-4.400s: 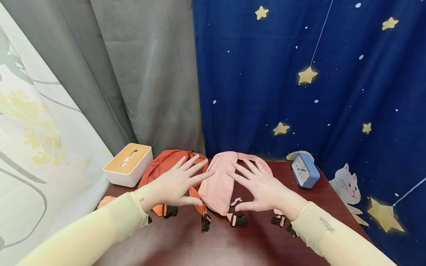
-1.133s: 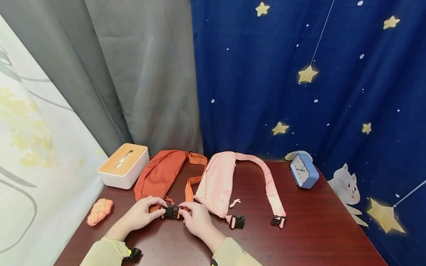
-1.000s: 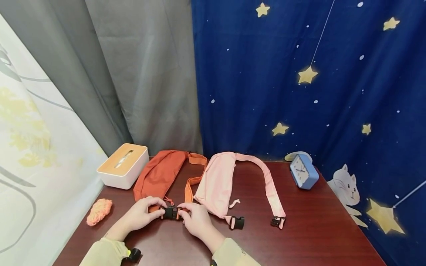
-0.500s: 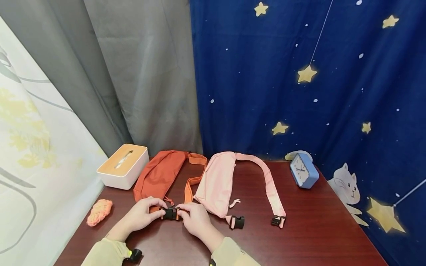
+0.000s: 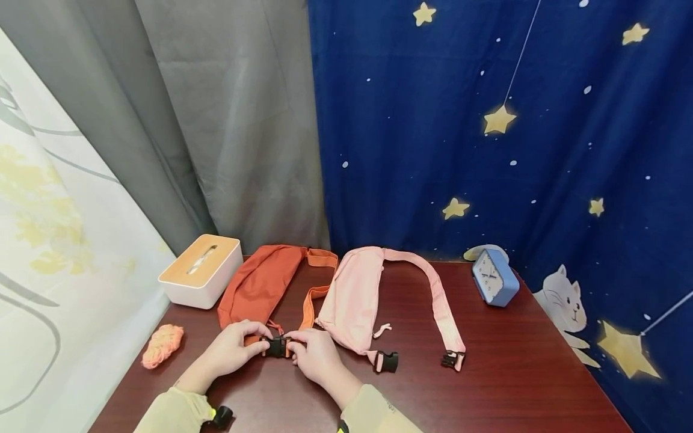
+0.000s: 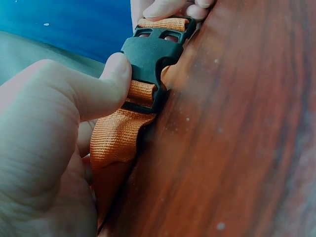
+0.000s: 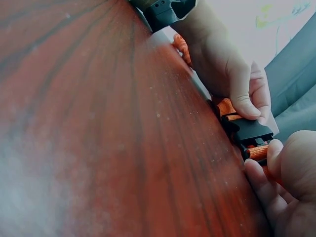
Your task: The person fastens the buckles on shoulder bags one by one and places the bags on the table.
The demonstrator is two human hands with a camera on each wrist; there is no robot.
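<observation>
The left hand [image 5: 230, 349] and right hand [image 5: 319, 358] pinch the black buckle [image 5: 277, 347] between them (pink bag [image 5: 354, 300] beyond the right).

Nothing legible, only tiny marks on the right sleeve [image 5: 375, 413] and blue clock [image 5: 494, 278]

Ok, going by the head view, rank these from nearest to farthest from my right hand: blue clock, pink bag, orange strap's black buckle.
1. Black buckle: at the right hand's fingertips, between it and the left hand.
2. Pink bag: just beyond the right hand, slightly to its right.
3. Blue clock: far right, at the table's back.
</observation>
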